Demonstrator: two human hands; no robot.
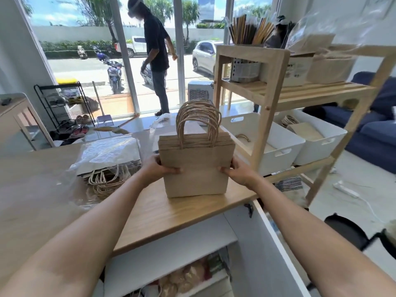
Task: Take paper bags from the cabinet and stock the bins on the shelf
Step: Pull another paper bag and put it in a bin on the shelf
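Observation:
A stack of brown paper bags (196, 168) with twisted handles stands upright on the wooden counter (171, 213). My left hand (157, 167) grips its left edge and my right hand (236, 171) grips its right edge. Two white bins (276, 144) (325, 144) sit on the lower level of the wooden shelf (261, 129) to the right; the nearer holds a few bags, the farther a flat brown bag. Below the counter the cabinet (171, 254) is open, its white door (276, 243) swung out, with more bags inside.
A plastic-wrapped pack of white bags (107, 155) with rope handles lies on the counter to the left. The shelf's upper level carries a metal holder, boxes and baskets. A person (156, 54) stands at the glass door. A blue sofa (377, 125) is behind the shelf.

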